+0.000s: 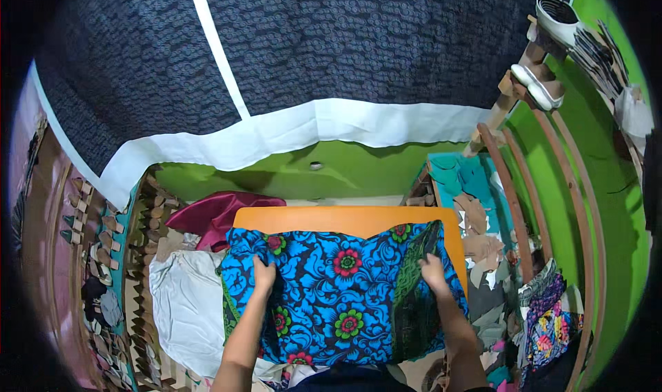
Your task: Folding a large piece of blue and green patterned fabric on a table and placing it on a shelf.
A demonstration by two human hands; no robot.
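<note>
A blue cloth (317, 282) with red and green flowers and a green patterned border is spread wide in front of me, partly over an orange tabletop (345, 216). My left hand (264, 276) is closed on the cloth's left part. On the right, near the green border, my right hand (433, 271) is closed on it too. Folds hide some of my fingertips. The cloth's far edge dips between the two raised sides, and its near edge hangs close to my body.
White cloth (183, 302) lies left of the table, with maroon fabric (217, 216) behind it. Wooden racks with shoe forms (107, 240) line the left. On the right are fabric scraps (476, 219), wooden rails (510, 199) and white shoes (538, 87). A dark patterned curtain (358, 40) hangs ahead.
</note>
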